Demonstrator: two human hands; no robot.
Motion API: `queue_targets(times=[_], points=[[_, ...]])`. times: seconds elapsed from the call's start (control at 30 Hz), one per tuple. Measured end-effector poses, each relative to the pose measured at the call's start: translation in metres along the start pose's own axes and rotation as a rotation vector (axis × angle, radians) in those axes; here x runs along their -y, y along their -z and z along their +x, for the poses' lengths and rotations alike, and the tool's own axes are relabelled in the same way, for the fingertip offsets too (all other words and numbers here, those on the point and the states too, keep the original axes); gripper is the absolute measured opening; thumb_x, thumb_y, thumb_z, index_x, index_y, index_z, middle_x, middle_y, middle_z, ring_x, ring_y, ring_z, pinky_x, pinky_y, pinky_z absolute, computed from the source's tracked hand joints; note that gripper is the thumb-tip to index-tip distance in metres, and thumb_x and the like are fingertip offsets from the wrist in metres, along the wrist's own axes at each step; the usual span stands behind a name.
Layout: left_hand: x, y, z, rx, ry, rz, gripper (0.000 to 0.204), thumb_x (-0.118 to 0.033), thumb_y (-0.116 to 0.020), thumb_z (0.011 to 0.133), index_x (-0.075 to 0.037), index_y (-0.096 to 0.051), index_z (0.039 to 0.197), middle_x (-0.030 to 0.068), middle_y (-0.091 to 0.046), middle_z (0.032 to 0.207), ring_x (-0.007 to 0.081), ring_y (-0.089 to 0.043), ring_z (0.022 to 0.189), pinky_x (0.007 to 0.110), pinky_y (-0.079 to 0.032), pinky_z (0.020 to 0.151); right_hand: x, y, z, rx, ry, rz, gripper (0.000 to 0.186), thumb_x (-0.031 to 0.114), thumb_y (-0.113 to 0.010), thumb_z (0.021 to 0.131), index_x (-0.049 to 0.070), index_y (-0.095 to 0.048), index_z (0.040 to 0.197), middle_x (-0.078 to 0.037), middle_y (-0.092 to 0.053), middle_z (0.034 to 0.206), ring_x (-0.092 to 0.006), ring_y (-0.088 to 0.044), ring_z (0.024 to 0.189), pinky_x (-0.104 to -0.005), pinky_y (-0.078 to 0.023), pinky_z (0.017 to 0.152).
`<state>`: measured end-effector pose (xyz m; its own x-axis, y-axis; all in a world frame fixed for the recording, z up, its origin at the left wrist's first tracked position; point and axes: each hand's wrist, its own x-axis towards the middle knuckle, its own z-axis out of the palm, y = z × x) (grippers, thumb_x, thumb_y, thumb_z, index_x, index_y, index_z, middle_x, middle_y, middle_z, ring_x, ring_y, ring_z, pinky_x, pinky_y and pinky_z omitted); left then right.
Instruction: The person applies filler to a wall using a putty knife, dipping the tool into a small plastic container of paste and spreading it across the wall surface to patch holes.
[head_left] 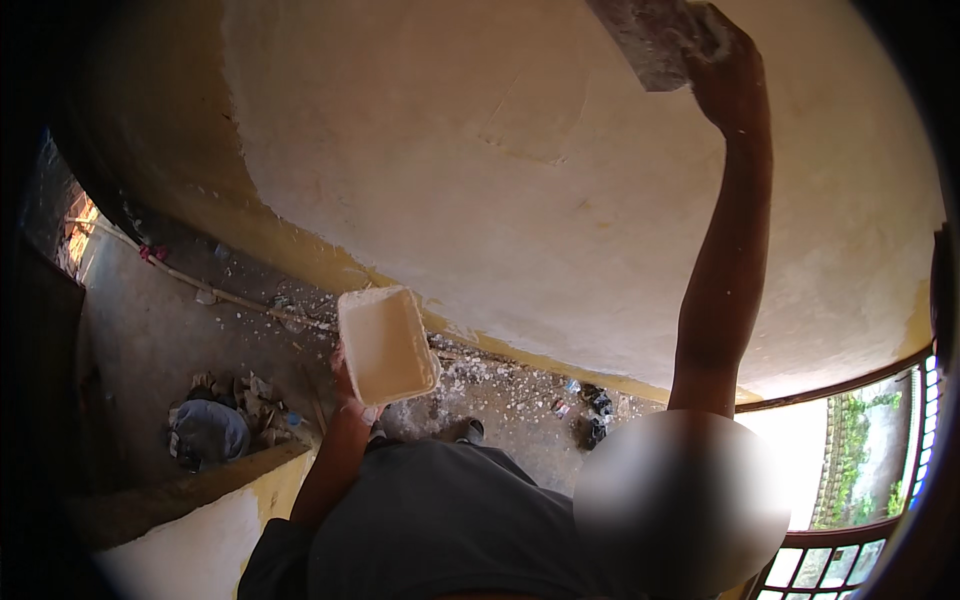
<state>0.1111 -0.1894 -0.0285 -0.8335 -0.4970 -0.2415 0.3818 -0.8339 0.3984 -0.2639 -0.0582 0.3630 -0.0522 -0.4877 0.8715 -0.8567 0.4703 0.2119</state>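
My left hand (347, 385) grips a rectangular cream tub (388, 347) by its outer side, at waist height. The tub's inside walls are coated with pale paste, and its rim is crusted. High up at the right, my right hand (728, 65) is closed round a wide, flat plastering blade (650, 45) smeared with the same pale stuff. That blade lies against or very near the wall (480, 220); the exact contact cannot be made out. Pale plaster covers most of the wall, with yellow paint showing at the left and along the bottom.
A long pole (240, 298) lies on the floor by the wall's foot, among white flakes. To the left, a grey-blue bag (208, 435) sits in rubbish beside a low wall (230, 480). Black scraps (597, 415) lie ahead of my feet. A barred window (865, 450) is at the right.
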Motion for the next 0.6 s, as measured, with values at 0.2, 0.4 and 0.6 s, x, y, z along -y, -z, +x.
queue_targets(times=[0.2, 0.4, 0.6], points=[[-0.005, 0.017, 0.001, -0.050, 0.027, -0.025, 0.059, -0.053, -0.040, 0.098, -0.011, -0.051, 0.138, 0.0092, -0.060, 0.126, 0.0288, -0.060, 0.114, 0.045, -0.052, 0.094, 0.078, -0.025, -0.080, 0.243, -0.168, 0.328, 0.031, 0.002, -0.069, 0.081, 0.002, -0.065, 0.112, -0.018, -0.070, 0.104, -0.0294, -0.070, 0.091, -0.0384, -0.055, 0.077], [-0.007, 0.017, 0.003, -0.049, 0.053, -0.031, 0.059, -0.053, -0.040, 0.098, -0.011, -0.051, 0.138, 0.0091, -0.060, 0.127, 0.0288, -0.060, 0.114, 0.045, -0.051, 0.095, 0.153, -0.106, -0.193, 0.293, 0.041, 0.209, 0.017, 0.007, -0.066, 0.083, 0.010, -0.064, 0.100, -0.009, -0.067, 0.088, -0.0289, -0.066, 0.084, -0.0406, -0.056, 0.070], [-0.010, 0.022, 0.004, -0.063, 0.073, -0.047, 0.059, -0.053, -0.040, 0.098, -0.011, -0.050, 0.138, 0.0089, -0.059, 0.127, 0.0288, -0.059, 0.115, 0.045, -0.051, 0.096, 0.111, -0.102, -0.127, 0.165, 0.186, 0.021, 0.022, 0.003, -0.060, 0.082, 0.009, -0.063, 0.103, -0.009, -0.068, 0.089, -0.0287, -0.065, 0.085, -0.0423, -0.056, 0.071]])
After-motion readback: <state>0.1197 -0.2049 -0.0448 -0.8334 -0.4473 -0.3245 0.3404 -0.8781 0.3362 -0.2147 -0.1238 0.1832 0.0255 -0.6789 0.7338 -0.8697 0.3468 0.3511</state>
